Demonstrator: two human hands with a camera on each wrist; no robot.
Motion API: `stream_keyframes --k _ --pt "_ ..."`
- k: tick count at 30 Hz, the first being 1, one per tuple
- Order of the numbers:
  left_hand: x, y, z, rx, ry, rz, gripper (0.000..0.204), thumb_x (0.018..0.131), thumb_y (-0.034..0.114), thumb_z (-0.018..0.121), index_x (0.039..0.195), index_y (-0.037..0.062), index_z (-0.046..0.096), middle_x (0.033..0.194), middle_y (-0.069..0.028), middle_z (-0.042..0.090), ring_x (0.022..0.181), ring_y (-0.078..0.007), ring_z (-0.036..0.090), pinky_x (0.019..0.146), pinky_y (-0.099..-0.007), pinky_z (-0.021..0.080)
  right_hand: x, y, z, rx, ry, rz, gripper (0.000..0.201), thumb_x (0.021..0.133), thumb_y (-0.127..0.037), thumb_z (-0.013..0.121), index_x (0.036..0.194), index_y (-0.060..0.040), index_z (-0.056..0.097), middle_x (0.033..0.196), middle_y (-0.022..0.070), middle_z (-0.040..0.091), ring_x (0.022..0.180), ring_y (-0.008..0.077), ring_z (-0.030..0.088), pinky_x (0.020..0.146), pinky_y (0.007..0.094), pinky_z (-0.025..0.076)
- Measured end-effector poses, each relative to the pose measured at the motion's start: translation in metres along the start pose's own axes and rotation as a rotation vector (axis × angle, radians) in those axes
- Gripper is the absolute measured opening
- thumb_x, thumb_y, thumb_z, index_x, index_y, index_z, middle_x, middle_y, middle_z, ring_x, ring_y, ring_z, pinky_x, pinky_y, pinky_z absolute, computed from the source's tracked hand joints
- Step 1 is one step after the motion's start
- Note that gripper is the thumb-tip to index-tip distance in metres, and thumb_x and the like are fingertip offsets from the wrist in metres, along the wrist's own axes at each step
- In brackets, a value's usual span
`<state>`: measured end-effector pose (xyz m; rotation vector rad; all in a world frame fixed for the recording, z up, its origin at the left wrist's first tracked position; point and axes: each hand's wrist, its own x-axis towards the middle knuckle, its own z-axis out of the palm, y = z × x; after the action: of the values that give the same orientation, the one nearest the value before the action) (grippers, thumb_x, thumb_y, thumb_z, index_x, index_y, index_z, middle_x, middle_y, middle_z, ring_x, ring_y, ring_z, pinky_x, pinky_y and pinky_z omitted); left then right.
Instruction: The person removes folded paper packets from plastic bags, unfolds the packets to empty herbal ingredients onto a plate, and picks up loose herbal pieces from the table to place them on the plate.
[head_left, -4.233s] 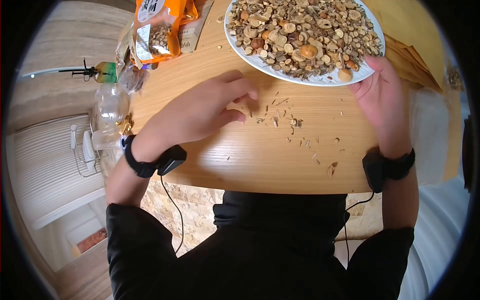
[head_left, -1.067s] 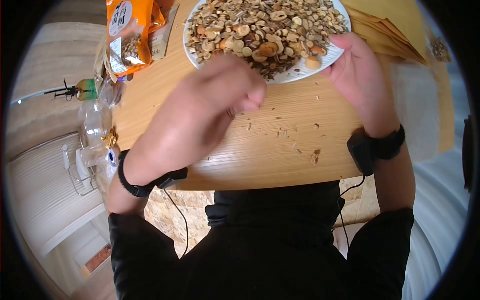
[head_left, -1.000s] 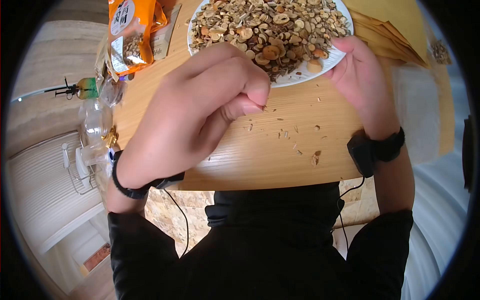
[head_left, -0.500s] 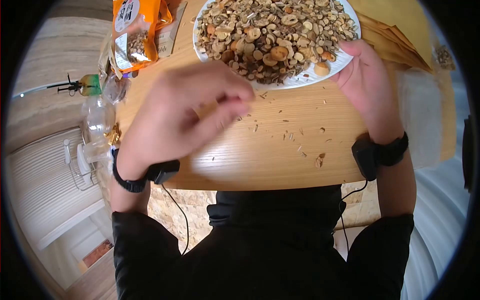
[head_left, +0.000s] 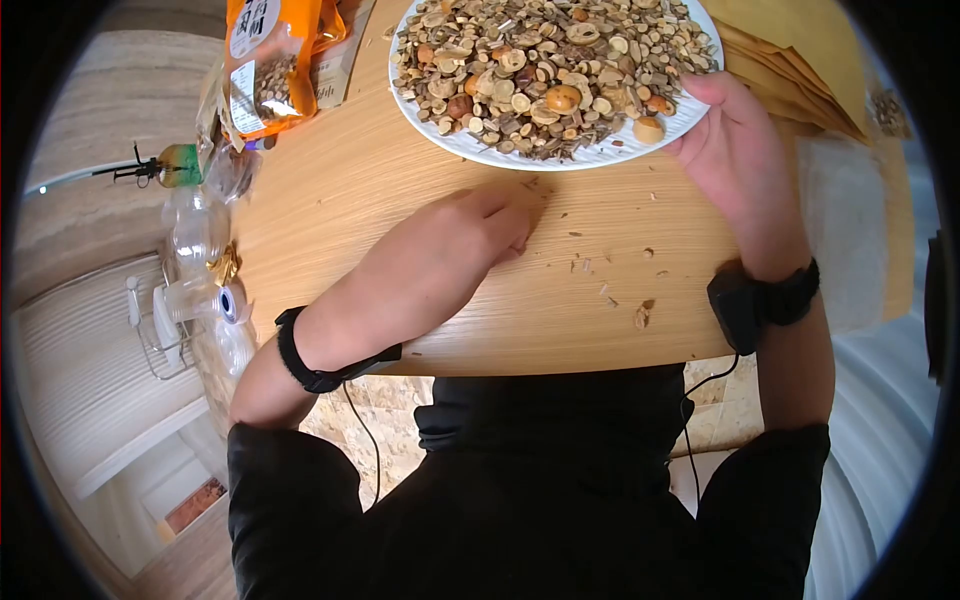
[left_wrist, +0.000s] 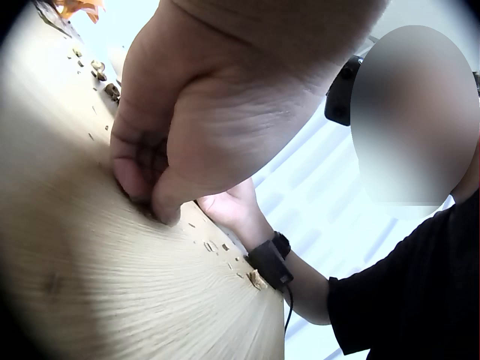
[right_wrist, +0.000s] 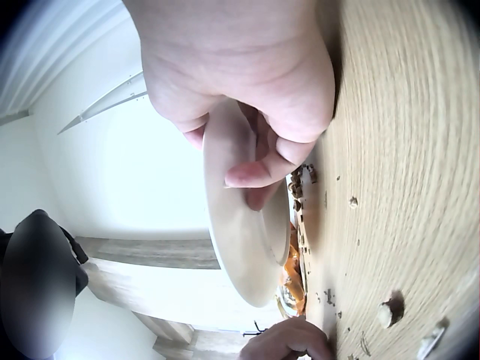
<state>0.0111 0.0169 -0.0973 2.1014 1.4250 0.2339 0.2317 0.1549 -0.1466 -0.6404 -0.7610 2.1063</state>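
My right hand [head_left: 735,165] grips the right rim of a white plate [head_left: 620,150], thumb on top and fingers beneath. The right wrist view shows the plate's underside [right_wrist: 240,217] tilted and raised off the table. Dried herb slices [head_left: 540,60], mixed with a few round orange-brown pieces, are heaped on the plate. My left hand [head_left: 440,260] is down on the table in front of the plate. In the left wrist view its thumb [left_wrist: 169,206] and fingers pinch together at small dark herb scraps on the wood; the fingertips mostly hide what they hold.
Several herb scraps [head_left: 643,315] lie scattered on the wooden table [head_left: 560,335]. An orange packet [head_left: 270,80] stands at the back left, and brown paper bags [head_left: 790,75] lie at the back right. Plastic bottles [head_left: 195,225] line the left side. Cables hang from both wrist cameras.
My left hand reached up to the plate's near rim with a pinched scrap and spread its fingers there. Now it is back down at the table, fingertips together. The right hand keeps holding the plate.
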Motion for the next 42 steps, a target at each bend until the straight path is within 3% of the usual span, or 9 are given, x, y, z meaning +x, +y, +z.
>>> stream_keyframes --k 4,7,12,13,14,17,20,26,42 --pt "0.0 0.013 -0.016 -0.001 0.009 0.069 0.012 0.076 -0.001 0.061 0.084 0.0031 0.054 0.082 -0.0101 0.055 0.071 -0.0283 0.056 0.063 -0.0329 0.046 0.001 0.001 -0.006 -0.005 0.004 0.018 0.011 0.086 -0.014 0.051 0.092 -0.0052 0.054 0.087 0.0034 0.059 0.075 0.0113 0.054 0.063 0.0262 0.043" --pt "0.008 0.021 -0.049 -0.05 0.245 0.205 0.015 0.075 -0.007 0.06 0.083 0.0034 0.054 0.081 -0.005 0.054 0.068 -0.0149 0.051 0.058 -0.0249 0.042 0.002 0.003 -0.007 -0.009 -0.022 0.02 0.011 0.087 -0.015 0.051 0.09 -0.0047 0.055 0.085 0.0033 0.059 0.075 0.0112 0.053 0.064 0.0261 0.043" --pt "0.039 -0.001 -0.059 0.134 0.52 0.21 0.015 0.077 -0.005 0.06 0.09 0.0026 0.057 0.083 -0.0062 0.057 0.07 -0.0156 0.054 0.06 -0.0252 0.044 0.001 0.001 -0.01 -0.053 -0.074 0.039 0.012 0.087 -0.015 0.051 0.092 -0.0048 0.055 0.084 0.0029 0.059 0.075 0.0111 0.053 0.065 0.026 0.043" --pt "0.044 -0.001 -0.057 0.263 0.603 0.156 0.016 0.076 -0.004 0.06 0.09 0.0029 0.059 0.081 -0.006 0.058 0.072 -0.0177 0.057 0.06 -0.0269 0.044 0.001 0.0 -0.012 -0.06 -0.09 0.051 0.022 0.088 -0.012 0.047 0.106 -0.0005 0.048 0.099 0.0071 0.057 0.088 0.0164 0.055 0.077 0.0333 0.046" --pt "0.043 0.004 -0.055 0.259 0.601 0.163 0.016 0.076 -0.004 0.06 0.09 0.0029 0.059 0.081 -0.006 0.058 0.072 -0.0177 0.057 0.06 -0.0269 0.044 0.002 0.0 -0.015 -0.066 -0.108 0.062 0.034 0.089 -0.01 0.043 0.12 0.0038 0.041 0.114 0.0114 0.056 0.102 0.0217 0.058 0.09 0.0406 0.048" --pt "0.022 0.033 -0.04 -0.074 0.339 0.167 0.011 0.08 0.0 0.057 0.091 0.001 0.059 0.085 -0.0071 0.063 0.069 -0.0128 0.057 0.06 -0.0217 0.045 -0.002 -0.004 -0.015 -0.037 -0.14 0.019 0.027 0.089 -0.011 0.044 0.112 0.0019 0.047 0.105 0.0086 0.059 0.091 0.0161 0.06 0.077 0.0321 0.051" --pt "0.011 0.047 -0.018 -0.001 -0.145 0.268 0.03 0.078 0.015 0.066 0.103 0.0019 0.058 0.099 -0.0126 0.059 0.084 -0.0312 0.059 0.074 -0.0377 0.05 0.0 -0.004 -0.011 -0.061 -0.187 -0.013 0.022 0.089 -0.013 0.046 0.107 -0.0002 0.051 0.099 0.0057 0.061 0.085 0.0114 0.059 0.066 0.0246 0.049" --pt "0.019 0.041 0.014 0.082 -0.137 -0.036 0.04 0.077 0.02 0.067 0.109 0.0024 0.051 0.104 -0.0147 0.054 0.087 -0.0336 0.058 0.073 -0.0389 0.049 -0.004 -0.007 0.004 0.032 -0.104 0.046 0.032 0.086 -0.007 0.041 0.114 0.0057 0.047 0.105 0.0125 0.06 0.089 0.0193 0.059 0.078 0.0332 0.05" --pt "0.029 0.05 0.034 0.126 -0.065 0.275 0.016 0.081 0.006 0.051 0.096 0.0013 0.052 0.086 -0.0128 0.051 0.082 -0.032 0.056 0.069 -0.0378 0.047 -0.002 -0.008 0.004 0.018 -0.081 0.063 0.029 0.085 -0.006 0.042 0.112 0.0057 0.047 0.103 0.0122 0.059 0.085 0.0187 0.059 0.071 0.0318 0.051"
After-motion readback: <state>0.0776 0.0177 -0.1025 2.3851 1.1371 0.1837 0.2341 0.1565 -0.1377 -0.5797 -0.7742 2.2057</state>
